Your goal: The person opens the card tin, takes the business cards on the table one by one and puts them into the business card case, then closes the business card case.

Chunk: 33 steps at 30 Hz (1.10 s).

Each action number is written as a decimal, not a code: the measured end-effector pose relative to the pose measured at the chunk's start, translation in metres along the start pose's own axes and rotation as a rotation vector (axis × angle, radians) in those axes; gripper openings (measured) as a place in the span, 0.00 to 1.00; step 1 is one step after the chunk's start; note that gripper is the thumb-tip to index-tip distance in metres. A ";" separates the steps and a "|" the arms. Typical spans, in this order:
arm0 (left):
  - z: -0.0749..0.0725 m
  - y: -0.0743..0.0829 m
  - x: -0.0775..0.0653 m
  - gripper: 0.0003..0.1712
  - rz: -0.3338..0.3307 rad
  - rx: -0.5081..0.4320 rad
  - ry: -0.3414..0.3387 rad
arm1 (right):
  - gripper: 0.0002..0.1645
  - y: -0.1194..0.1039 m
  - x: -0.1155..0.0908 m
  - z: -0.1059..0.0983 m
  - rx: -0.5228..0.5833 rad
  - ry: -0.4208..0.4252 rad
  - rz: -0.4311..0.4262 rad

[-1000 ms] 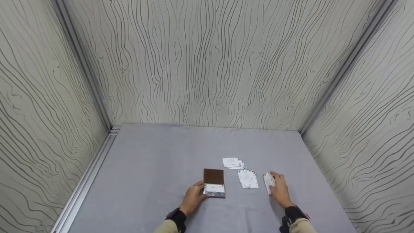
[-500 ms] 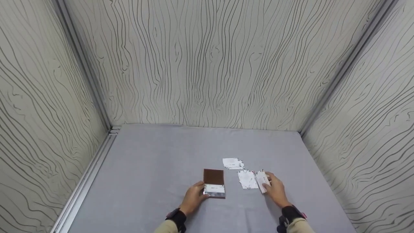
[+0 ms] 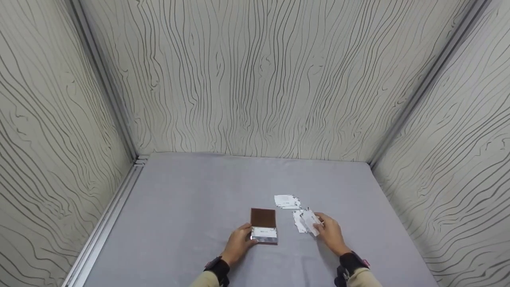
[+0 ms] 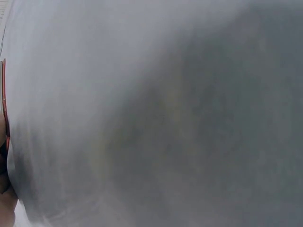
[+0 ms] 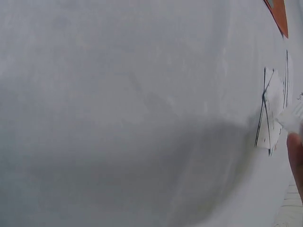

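Note:
My left hand (image 3: 238,242) grips the left edge of a brown card holder (image 3: 263,217), which lies unfolded on the cloth. A white printed card (image 3: 264,232) sits in its clear lower pocket. My right hand (image 3: 330,234) pinches a white card (image 3: 310,221) with a printed border between thumb and fingers, tilted over a small pile of white cards (image 3: 298,224). In the right wrist view, one fingertip (image 5: 294,150) and a corner of the held card (image 5: 292,116) show at the right edge. The left wrist view catches only the holder's thin reddish edge (image 4: 4,101) and part of the hand.
Behind the pile, another spread of white cards (image 3: 287,201) lies near the holder's upper right corner. A grey cloth (image 3: 191,199) covers the table. Wood-grain patterned panels (image 3: 255,79) stand at the back and both sides, with a metal rail (image 3: 105,223) along the left edge.
My right hand has moved left, carrying its white card from beside the pile to over it, and the card's face has turned more toward the head camera. The left hand and holder stay put.

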<state>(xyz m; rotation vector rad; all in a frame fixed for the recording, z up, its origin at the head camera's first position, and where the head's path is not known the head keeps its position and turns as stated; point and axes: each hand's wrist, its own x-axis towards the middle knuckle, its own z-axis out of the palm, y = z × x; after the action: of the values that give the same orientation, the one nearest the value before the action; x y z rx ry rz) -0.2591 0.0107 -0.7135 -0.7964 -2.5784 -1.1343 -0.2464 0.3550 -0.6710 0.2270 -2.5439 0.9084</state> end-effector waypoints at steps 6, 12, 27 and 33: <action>0.001 0.001 0.001 0.22 0.007 -0.013 0.005 | 0.22 -0.006 0.000 0.009 0.029 -0.013 -0.064; 0.001 0.001 0.000 0.23 0.008 -0.026 0.008 | 0.23 -0.012 0.004 0.018 0.010 -0.001 -0.081; 0.001 0.000 0.000 0.23 -0.027 -0.035 -0.020 | 0.09 -0.040 0.017 0.039 0.087 -0.074 -0.147; 0.001 -0.001 -0.001 0.22 -0.008 -0.037 -0.005 | 0.10 -0.051 0.020 0.053 0.098 -0.073 -0.232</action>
<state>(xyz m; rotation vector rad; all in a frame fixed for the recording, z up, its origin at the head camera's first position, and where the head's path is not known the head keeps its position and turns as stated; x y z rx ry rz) -0.2590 0.0108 -0.7151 -0.7988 -2.5739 -1.1869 -0.2670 0.2816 -0.6696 0.5815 -2.4745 0.9489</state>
